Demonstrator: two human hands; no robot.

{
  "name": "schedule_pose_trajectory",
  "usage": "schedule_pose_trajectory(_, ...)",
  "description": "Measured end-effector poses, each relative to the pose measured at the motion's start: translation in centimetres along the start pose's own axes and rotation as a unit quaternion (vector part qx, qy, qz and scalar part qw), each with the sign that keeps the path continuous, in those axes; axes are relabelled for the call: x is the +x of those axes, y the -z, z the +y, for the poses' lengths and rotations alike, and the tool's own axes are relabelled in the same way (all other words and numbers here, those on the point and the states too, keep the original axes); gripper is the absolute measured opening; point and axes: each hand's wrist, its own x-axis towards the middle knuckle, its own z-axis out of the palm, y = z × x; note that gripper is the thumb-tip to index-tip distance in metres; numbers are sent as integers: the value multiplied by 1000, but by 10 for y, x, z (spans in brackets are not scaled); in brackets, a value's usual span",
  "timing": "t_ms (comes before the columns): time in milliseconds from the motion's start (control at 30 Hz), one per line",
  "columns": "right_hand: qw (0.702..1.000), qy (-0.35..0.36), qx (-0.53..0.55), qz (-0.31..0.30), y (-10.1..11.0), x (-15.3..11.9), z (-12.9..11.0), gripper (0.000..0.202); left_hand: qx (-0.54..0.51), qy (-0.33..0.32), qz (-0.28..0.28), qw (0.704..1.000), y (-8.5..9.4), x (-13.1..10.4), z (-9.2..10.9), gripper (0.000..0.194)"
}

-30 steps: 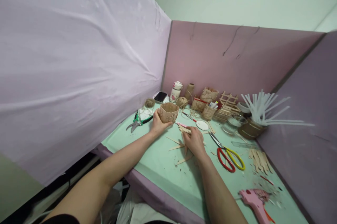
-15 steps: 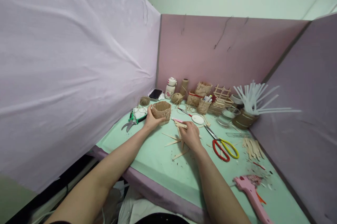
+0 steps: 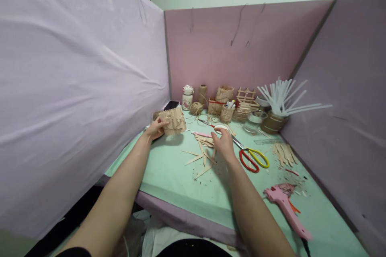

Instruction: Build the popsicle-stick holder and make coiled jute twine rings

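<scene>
My left hand [image 3: 157,127] grips the near left side of a small basket [image 3: 173,121] of pale wooden strips. The basket is held up off the table and tilted, its outer wall toward me. My right hand [image 3: 223,142] hovers beside a loose heap of wooden craft sticks [image 3: 205,140], thumb and fingers apart with nothing seen between them. By its fingertips lie a pink pen [image 3: 201,134] and a white disc [image 3: 221,127], partly covered by the hand. Scissors [image 3: 249,156] with one red and one yellow handle rest to its right.
A pink glue gun [image 3: 286,208] lies at the front right. At the back stand a white bottle [image 3: 187,98], twine balls [image 3: 196,108], more stick-built baskets [image 3: 224,94], a glass bowl [image 3: 255,122] and a pot [image 3: 273,123] of white glue sticks. Fabric-covered panels [image 3: 235,48] enclose the table.
My left hand has lifted the basket and tipped it so its side faces me. My right hand has drawn off the craft sticks and opened. The view has shifted slightly.
</scene>
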Motion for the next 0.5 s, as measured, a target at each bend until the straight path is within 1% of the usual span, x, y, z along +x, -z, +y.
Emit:
schedule_pose_trajectory(100,1000,-3,13,12,2,2,2,30,25,-40,28,998,-9,15,-7,71)
schedule_pose_trajectory(200,1000,-15,12,13,2,1,3,30,48,-106,96,989,-12,31,-18,83)
schedule_pose_trajectory(300,1000,-21,11,-11,0,0,1,30,107,-154,152,970,-9,39,-31,94)
schedule_pose_trajectory(367,999,-29,4,-28,-1,-1,-1,30,153,-154,159,963,-7,41,-40,98)
schedule_pose_trajectory(500,998,-38,-14,-49,-1,-3,-2,32,183,-126,132,966,-8,41,-54,102)
